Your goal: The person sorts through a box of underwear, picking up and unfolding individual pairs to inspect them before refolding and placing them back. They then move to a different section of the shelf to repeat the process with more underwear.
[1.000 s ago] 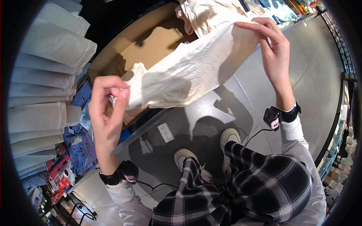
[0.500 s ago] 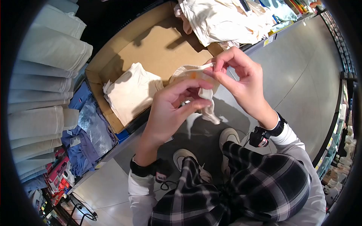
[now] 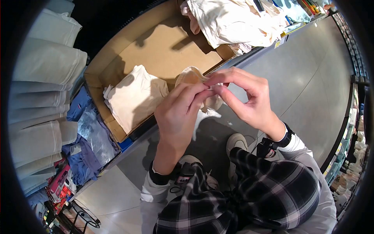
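A cream-coloured cloth garment [image 3: 189, 75] hangs between my hands over the near edge of the cardboard box [image 3: 163, 52]. My left hand [image 3: 175, 107] pinches its edge between thumb and fingers. Close beside it, my right hand [image 3: 251, 97] pinches the same edge, the fingertips of both hands nearly touching. Part of the cloth dangles below the fingers, and the exact spot gripped is hidden by them. A folded cream garment [image 3: 136, 95] lies in the left end of the box.
A heap of cream clothes [image 3: 233, 25] fills the far right end of the shelf. Pale garments [image 3: 46, 68] hang at the left, above blue clothes in plastic [image 3: 93, 126]. Stocked shelves [image 3: 350, 156] line the right side. Grey floor tiles [image 3: 307, 85] lie between.
My hands have come together at the cloth's edge. My left hand moved right and closed on it, while my right hand dropped slightly; the cloth is bunched closer.
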Available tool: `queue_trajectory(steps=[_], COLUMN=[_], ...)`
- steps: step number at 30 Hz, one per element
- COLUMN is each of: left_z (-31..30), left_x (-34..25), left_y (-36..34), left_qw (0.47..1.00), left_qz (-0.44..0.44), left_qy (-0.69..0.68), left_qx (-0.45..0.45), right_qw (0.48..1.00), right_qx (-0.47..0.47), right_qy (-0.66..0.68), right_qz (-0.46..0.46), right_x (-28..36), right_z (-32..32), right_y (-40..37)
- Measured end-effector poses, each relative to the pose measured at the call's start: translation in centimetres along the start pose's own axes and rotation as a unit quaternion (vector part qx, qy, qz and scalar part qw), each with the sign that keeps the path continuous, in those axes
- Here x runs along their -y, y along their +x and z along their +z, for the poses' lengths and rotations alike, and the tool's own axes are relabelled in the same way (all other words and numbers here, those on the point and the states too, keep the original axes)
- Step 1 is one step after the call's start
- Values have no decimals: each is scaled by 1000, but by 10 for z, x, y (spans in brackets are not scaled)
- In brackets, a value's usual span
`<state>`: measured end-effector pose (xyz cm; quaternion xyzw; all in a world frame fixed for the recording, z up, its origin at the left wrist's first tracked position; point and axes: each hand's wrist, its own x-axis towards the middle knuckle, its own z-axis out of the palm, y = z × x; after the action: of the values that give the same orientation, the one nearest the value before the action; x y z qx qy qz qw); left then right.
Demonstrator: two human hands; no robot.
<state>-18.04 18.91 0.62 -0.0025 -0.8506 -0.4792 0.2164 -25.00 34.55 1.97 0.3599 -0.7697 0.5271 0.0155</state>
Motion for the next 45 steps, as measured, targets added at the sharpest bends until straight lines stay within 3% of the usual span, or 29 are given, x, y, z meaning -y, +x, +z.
queue_trajectory(steps=[3,5,6,8,9,12,14,17,21,28,30,32,34,41,45], left_z=[10,11,11,14,16,20,22,15,-2,-25,-30,-37,-42,-55,-51], left_x=[6,6,7,13,16,19,21,34,45,21,7,-1,-5,-3,-3], left_y=[-5,-2,-2,0,2,3,3,6,2,10,11,15,18,17,9], left_qw=[999,999,997,989,977,962,973,971,959,943,954,951,943,968,983], left_qz=[28,41,58,106,154,175,133,176,163,168,114,109,120,140,80], left_qy=[-13,16,46,92,139,197,182,135,191,273,267,274,285,195,147], left_qx=[-26,-31,-35,-43,-52,-71,-41,83,134,91,77,90,124,78,73], right_qw=[999,978,978,935,935,921,958,974,989,998,996,994,988,985,989], right_qx=[11,25,26,36,36,87,99,54,18,18,16,14,14,19,30], right_qy=[32,129,128,249,249,239,127,135,109,-64,-83,-101,-113,-123,-95], right_qz=[29,160,160,249,249,294,237,175,99,12,-10,-30,-108,-119,-112], right_x=[-1,0,0,1,2,6,8,3,-1,3,5,5,3,4,6], right_z=[-2,-3,-5,-8,-11,-20,-22,-30,-47,-57,-57,-58,-59,-59,-55], right_y=[-3,-1,1,5,7,10,9,8,11,17,18,19,21,19,15])
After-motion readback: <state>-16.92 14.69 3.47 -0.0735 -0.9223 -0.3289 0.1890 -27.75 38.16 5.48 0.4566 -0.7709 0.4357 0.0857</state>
